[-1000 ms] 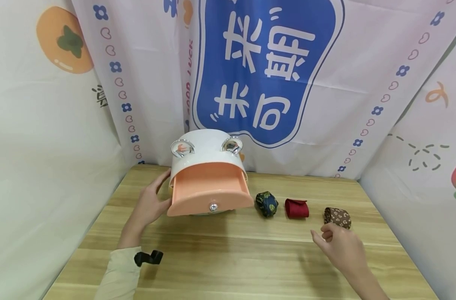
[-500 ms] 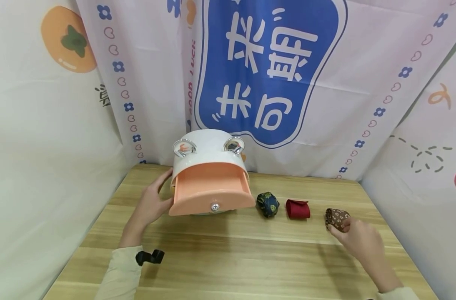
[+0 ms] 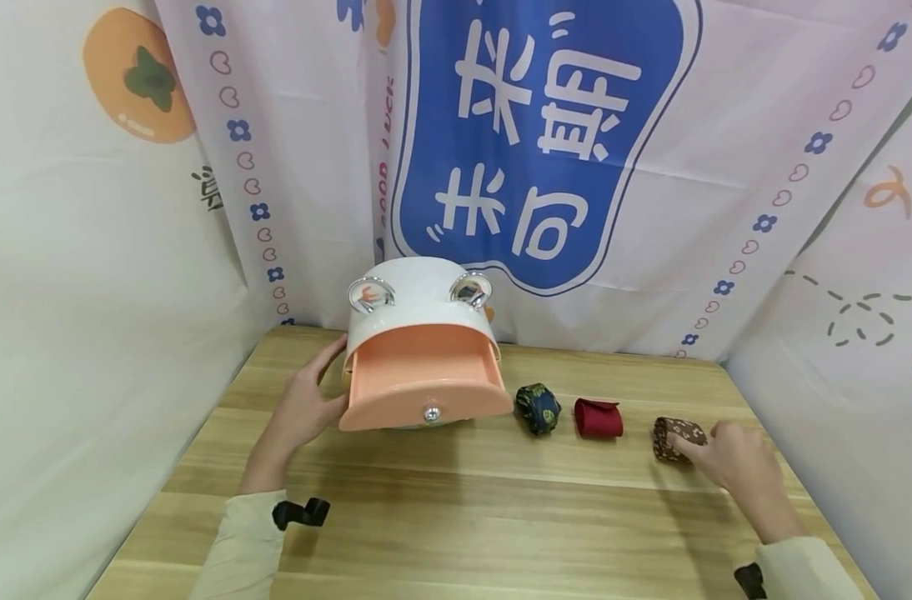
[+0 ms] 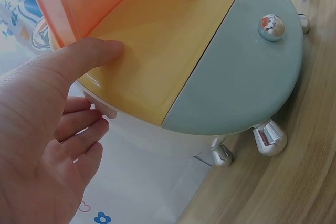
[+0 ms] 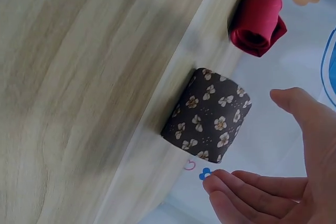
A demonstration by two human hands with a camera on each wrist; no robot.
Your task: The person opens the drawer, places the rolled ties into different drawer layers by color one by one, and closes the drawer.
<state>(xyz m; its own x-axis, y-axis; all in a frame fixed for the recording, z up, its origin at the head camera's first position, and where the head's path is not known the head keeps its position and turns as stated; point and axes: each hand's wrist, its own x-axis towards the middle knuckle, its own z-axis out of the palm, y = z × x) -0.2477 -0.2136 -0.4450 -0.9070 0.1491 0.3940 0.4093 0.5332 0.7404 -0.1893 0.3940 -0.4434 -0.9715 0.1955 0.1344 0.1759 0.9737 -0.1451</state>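
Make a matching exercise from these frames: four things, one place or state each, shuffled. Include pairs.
Things
1. peach drawer
2. red roll
3. brown floral roll
4. left hand

Places or states
A. middle of the row of three
B. thumb at the yellow drawer front
C. nearest the right hand
D. pulled open

Pairs: 1-D, 2-A, 3-C, 4-B

I note bright, diffuse light. Soft shadows lie on the table near the cabinet and right hand. Glints show on 2 chrome knobs. Wrist views: dimmer.
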